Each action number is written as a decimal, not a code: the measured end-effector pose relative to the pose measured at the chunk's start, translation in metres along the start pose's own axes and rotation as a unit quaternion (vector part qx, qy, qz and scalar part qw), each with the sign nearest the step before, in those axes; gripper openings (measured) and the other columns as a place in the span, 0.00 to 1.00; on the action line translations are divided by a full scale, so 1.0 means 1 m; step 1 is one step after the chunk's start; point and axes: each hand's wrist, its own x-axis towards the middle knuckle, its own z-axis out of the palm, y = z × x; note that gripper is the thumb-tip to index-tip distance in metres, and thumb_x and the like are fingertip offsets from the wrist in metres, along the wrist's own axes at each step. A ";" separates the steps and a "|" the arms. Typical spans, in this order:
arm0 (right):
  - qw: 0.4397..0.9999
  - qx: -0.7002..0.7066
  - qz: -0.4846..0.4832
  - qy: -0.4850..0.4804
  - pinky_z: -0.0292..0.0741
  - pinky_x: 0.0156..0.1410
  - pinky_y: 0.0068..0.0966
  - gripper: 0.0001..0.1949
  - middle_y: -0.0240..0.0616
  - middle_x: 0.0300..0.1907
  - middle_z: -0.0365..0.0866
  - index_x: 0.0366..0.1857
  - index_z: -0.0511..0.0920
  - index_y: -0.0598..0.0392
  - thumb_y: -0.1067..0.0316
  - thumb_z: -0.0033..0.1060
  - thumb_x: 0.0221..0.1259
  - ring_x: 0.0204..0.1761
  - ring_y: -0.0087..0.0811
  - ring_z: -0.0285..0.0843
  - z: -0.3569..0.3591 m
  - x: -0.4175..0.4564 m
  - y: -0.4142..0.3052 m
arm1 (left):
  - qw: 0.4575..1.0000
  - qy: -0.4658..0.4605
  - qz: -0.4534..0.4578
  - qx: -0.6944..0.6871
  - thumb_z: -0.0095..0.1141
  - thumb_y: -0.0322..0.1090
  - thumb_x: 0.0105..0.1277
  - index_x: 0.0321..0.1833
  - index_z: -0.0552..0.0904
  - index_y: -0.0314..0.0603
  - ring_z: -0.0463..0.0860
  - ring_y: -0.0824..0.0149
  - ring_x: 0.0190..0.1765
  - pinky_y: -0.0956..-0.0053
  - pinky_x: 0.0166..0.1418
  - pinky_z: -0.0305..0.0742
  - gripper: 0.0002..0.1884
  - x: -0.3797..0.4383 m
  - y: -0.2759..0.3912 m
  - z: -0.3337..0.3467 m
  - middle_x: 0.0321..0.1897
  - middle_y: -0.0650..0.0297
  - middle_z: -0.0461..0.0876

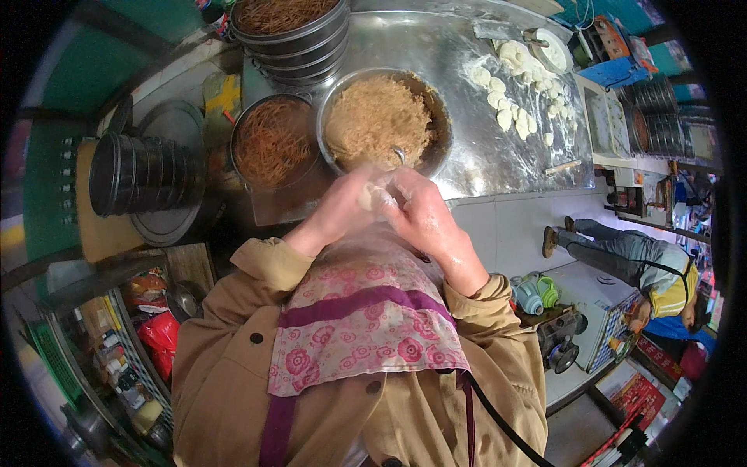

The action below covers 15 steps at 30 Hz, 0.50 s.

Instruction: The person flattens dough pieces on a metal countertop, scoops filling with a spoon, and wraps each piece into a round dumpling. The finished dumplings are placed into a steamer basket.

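My left hand (344,201) and my right hand (419,209) meet in front of my apron, at the near rim of a large metal bowl (444,153). A small pale piece of dough (366,198) sits between them, held by the curled fingers of both. The fingers hide most of it, and the left hand is blurred. Flour whitens the skin of the right hand. Inside the bowl is a big mound of light brown, grainy filling (376,119), with a metal spoon handle (399,154) sticking out of it near my fingers.
Flattened dough pieces (505,111) lie on the floured metal table (467,157), near a dough scraper (496,30) and a rolling pin (563,167). Left of the bowl is a steamer tray (274,140) lined with brown strands. Stacked steamers (297,52) stand behind. A person (636,257) is at the right.
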 end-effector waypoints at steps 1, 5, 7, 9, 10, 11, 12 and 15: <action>1.000 0.000 -0.002 0.005 0.76 0.43 0.35 0.10 0.48 0.35 0.79 0.43 0.79 0.61 0.71 0.63 0.59 0.36 0.45 0.79 0.001 -0.001 0.003 | 1.000 0.010 -0.007 -0.004 0.68 0.33 0.62 0.58 0.77 0.40 0.81 0.69 0.49 0.70 0.56 0.76 0.22 0.000 -0.003 -0.002 0.46 0.59 0.82; 0.999 -0.023 -0.037 0.003 0.76 0.43 0.36 0.10 0.49 0.36 0.79 0.43 0.79 0.61 0.71 0.64 0.59 0.37 0.47 0.79 0.005 -0.004 0.011 | 0.993 0.054 -0.019 0.101 0.64 0.39 0.64 0.55 0.77 0.40 0.83 0.68 0.46 0.70 0.51 0.77 0.19 -0.004 -0.003 -0.004 0.44 0.60 0.84; 0.998 -0.022 -0.052 -0.010 0.76 0.43 0.37 0.10 0.49 0.36 0.79 0.43 0.78 0.61 0.71 0.64 0.60 0.37 0.49 0.79 0.005 -0.003 0.009 | 0.986 0.067 0.023 0.152 0.49 0.50 0.74 0.49 0.81 0.41 0.81 0.73 0.38 0.77 0.42 0.74 0.19 -0.006 -0.005 -0.003 0.36 0.66 0.83; 0.998 0.003 -0.050 -0.023 0.76 0.44 0.37 0.10 0.49 0.36 0.79 0.43 0.78 0.61 0.71 0.64 0.61 0.38 0.51 0.78 0.003 -0.001 0.001 | 0.980 0.080 0.082 0.161 0.38 0.58 0.81 0.46 0.84 0.42 0.79 0.77 0.33 0.81 0.35 0.73 0.28 -0.005 -0.011 -0.002 0.32 0.71 0.83; 0.999 0.014 -0.039 -0.019 0.76 0.45 0.37 0.10 0.50 0.36 0.79 0.44 0.78 0.61 0.71 0.64 0.61 0.38 0.52 0.79 0.004 0.000 -0.003 | 0.979 0.089 0.111 0.149 0.38 0.58 0.81 0.46 0.84 0.42 0.79 0.77 0.32 0.81 0.35 0.72 0.28 -0.001 -0.017 -0.003 0.32 0.71 0.83; 0.999 0.026 -0.027 -0.014 0.76 0.45 0.37 0.10 0.50 0.37 0.79 0.44 0.78 0.61 0.71 0.64 0.61 0.39 0.52 0.79 0.007 0.001 -0.007 | 0.979 0.090 0.118 0.138 0.38 0.58 0.81 0.47 0.84 0.41 0.79 0.77 0.33 0.81 0.35 0.72 0.28 0.000 -0.023 -0.006 0.33 0.70 0.83; 0.999 0.037 -0.016 -0.010 0.77 0.45 0.37 0.10 0.50 0.37 0.79 0.44 0.78 0.61 0.71 0.64 0.61 0.39 0.53 0.79 0.008 0.002 -0.009 | 0.980 0.090 0.124 0.127 0.38 0.58 0.81 0.48 0.84 0.41 0.80 0.77 0.34 0.82 0.35 0.72 0.28 0.003 -0.028 -0.010 0.34 0.70 0.84; 0.998 -0.026 -0.042 -0.026 0.77 0.46 0.36 0.11 0.49 0.37 0.79 0.45 0.78 0.61 0.72 0.65 0.61 0.39 0.51 0.80 0.014 0.002 0.003 | 0.985 0.071 0.096 0.128 0.48 0.49 0.74 0.55 0.80 0.38 0.83 0.67 0.41 0.74 0.42 0.75 0.21 0.006 -0.043 -0.026 0.40 0.61 0.85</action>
